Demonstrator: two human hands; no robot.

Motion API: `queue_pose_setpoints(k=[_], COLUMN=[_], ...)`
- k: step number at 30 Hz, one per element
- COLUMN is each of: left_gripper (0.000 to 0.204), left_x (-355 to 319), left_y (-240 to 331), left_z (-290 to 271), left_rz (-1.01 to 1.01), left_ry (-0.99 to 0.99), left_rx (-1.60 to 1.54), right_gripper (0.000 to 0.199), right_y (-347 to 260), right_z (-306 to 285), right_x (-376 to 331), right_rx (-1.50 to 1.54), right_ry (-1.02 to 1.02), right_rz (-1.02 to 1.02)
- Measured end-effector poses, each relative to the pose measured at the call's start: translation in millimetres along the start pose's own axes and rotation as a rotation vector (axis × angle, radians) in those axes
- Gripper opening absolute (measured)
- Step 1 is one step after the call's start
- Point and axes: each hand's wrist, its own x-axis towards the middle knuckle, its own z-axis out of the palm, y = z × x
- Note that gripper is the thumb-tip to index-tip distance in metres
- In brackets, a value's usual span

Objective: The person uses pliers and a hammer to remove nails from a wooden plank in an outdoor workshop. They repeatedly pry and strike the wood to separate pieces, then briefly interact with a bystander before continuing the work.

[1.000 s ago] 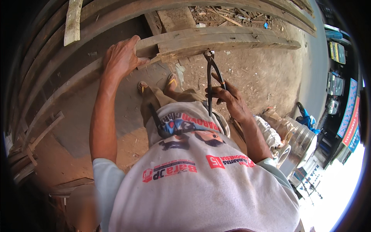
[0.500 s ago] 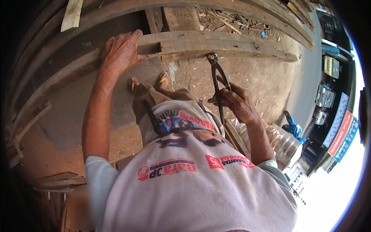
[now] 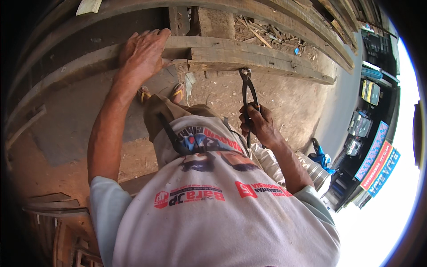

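A long wooden beam [image 3: 262, 58] lies crosswise in front of me, with a shorter-looking raised piece along its right part. My left hand [image 3: 143, 54] is wrapped over the beam's top, left of the stepped notch, thumb on the near side. In my right hand [image 3: 259, 124] is a pair of dark metal pincers [image 3: 247, 89], its fingers closed round the handles. The pincers point away from me, their jaws at the lower near edge of the beam. A small pale bit shows at the jaws; what it is I cannot make out.
More long timbers [image 3: 284, 20] run parallel beyond the beam. Wood scraps [image 3: 267, 35] litter the ground behind it. My sandalled feet [image 3: 177, 93] stand below the beam. White sacks [image 3: 269, 164] lie by my right arm, and a road [image 3: 331, 120] runs at the right.
My right hand has squeezed the pincers' handles closer together and shifted slightly toward me; the jaws remain at the beam's near edge. The left hand keeps its hold on the beam.
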Motion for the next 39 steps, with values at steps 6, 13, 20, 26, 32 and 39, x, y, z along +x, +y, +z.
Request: queue_pose_setpoints(k=[6, 13, 20, 26, 32, 39], left_gripper=[0.054, 0.055, 0.056, 0.058, 0.062, 0.069], left_x=[-3.7, 0.1, 5.6, 8.2, 11.8, 9.7], left_y=[7.2, 16.5, 13.8, 10.8, 6.3, 11.0], left_z=[0.9, 5.6, 12.2, 3.6, 1.7, 0.5], left_rz=[-0.025, -0.019, 0.031, 0.054, 0.055, 0.038], left_ry=[0.053, 0.079, 0.019, -0.039, -0.145, -0.174], left_rx=[-0.021, 0.038, 0.032, -0.088, -0.13, -0.092], right_gripper=[0.03, 0.026, 0.031, 0.047, 0.063, 0.066], right_y=[-13.6, -31.5, -56.3, -50.3, -45.0, -47.4], right_z=[13.4, 12.3, -0.6, 0.2, -0.5, -11.3], right_x=[-6.0, -10.7, -23.5, -25.8, -24.8, -26.0], right_rx=[-0.055, 0.003, -0.038, -0.063, -0.149, -0.176], right_ry=[0.072, 0.143, 0.089, 0.099, 0.108, 0.083], right_rz=[0.023, 0.138, 0.234, 0.151, 0.088, 0.104])
